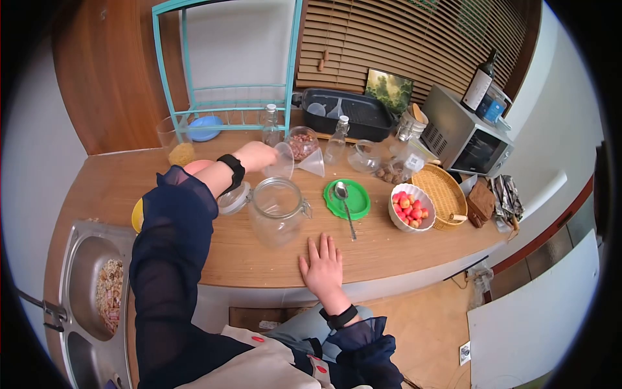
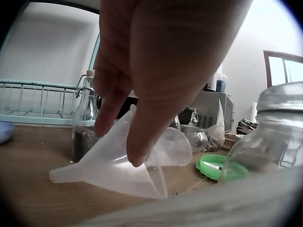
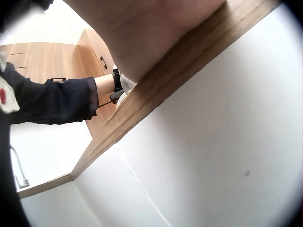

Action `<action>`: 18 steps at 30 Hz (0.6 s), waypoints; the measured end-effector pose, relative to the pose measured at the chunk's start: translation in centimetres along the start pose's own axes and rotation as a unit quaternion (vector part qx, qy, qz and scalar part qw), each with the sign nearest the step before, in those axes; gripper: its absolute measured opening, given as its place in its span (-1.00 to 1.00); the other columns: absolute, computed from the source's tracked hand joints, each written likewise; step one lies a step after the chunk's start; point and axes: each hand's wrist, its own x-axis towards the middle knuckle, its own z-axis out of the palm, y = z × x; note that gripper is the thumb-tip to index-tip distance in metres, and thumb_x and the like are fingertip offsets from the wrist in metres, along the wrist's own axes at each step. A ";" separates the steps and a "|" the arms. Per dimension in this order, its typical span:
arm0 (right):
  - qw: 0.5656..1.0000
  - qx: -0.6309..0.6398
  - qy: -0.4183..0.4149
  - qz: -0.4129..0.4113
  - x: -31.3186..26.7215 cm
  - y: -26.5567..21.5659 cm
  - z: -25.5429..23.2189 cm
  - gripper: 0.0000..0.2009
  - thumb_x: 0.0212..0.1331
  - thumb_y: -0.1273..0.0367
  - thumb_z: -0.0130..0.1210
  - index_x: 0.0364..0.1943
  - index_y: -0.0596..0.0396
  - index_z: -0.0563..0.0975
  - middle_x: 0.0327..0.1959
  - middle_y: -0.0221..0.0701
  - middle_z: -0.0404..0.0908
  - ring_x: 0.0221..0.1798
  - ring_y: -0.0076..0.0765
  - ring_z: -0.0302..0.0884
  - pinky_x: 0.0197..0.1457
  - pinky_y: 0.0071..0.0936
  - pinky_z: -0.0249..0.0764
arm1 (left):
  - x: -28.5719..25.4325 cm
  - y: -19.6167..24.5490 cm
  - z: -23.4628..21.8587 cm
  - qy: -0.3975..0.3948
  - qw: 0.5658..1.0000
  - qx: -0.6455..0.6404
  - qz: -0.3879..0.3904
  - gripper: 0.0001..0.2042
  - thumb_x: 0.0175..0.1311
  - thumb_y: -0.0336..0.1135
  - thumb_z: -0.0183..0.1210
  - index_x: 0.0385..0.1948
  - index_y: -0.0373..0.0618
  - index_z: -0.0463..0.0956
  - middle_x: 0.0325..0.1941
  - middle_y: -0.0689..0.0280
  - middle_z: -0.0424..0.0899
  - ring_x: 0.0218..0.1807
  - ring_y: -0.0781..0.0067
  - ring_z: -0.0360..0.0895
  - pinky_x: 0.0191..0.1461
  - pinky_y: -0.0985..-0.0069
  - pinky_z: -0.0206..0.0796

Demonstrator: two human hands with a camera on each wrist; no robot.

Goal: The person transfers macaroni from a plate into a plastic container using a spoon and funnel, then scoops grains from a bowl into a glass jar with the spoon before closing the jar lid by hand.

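My left hand (image 1: pixel 255 156) reaches across the counter and pinches a clear plastic funnel (image 2: pixel 113 168) between thumb and finger. The funnel is tipped on its side, its spout pointing left in the left wrist view. Right beside it is a second funnel (image 1: pixel 312 163). A swing-top bottle (image 2: pixel 85 120) with dark grains inside stands close behind the fingers. Nearer to me is a large glass jar (image 1: pixel 277 217), its hinged lid (image 1: pixel 234 199) swung back to the left. My right hand (image 1: pixel 324 269) rests flat near the counter's front edge, fingers spread.
Right of the jar, a spoon (image 1: pixel 343 194) lies across a green lid (image 1: pixel 357 204). A white bowl (image 1: pixel 412 227) of small red fruit and a wicker basket (image 1: pixel 439 188) stand further right. Behind are a jar of reddish nuts (image 1: pixel 302 144) and a black pan (image 1: pixel 363 123). At left is a sink (image 1: pixel 78 279).
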 end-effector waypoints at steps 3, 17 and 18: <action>1.000 0.011 -0.008 0.006 0.0 -0.1 0.0 -0.48 0.15 0.05 -0.19 0.16 -0.01 0.28 0.27 -0.10 0.09 0.34 -0.05 -0.03 0.29 -0.12 -0.03 | -0.3 -0.7 0.9 -0.012 1.000 0.004 -0.010 -0.85 -0.16 -0.35 0.22 -0.51 -0.15 0.51 -0.35 0.18 0.53 -0.23 0.12 0.50 -0.23 0.28 0.37; 1.000 -0.002 -0.028 0.001 0.2 0.2 -0.2 -0.47 0.15 0.05 -0.19 0.17 0.02 0.27 0.27 -0.07 0.06 0.33 0.01 -0.04 0.29 -0.07 -0.03 | -10.9 6.0 -11.4 0.446 0.764 -0.440 -0.152 -0.88 -0.02 -0.47 0.21 -0.54 -0.32 0.46 -0.50 0.31 0.48 -0.42 0.51 0.44 -0.33 0.63 0.28; 1.000 -0.011 -0.026 -0.013 0.3 0.3 -0.2 -0.46 0.15 0.05 -0.19 0.17 0.02 0.27 0.27 -0.06 0.07 0.32 0.01 -0.02 0.28 -0.07 -0.01 | -11.4 6.6 -11.4 0.435 0.796 -0.400 -0.135 -0.89 -0.02 -0.48 0.21 -0.53 -0.30 0.46 -0.49 0.32 0.48 -0.43 0.53 0.42 -0.36 0.64 0.26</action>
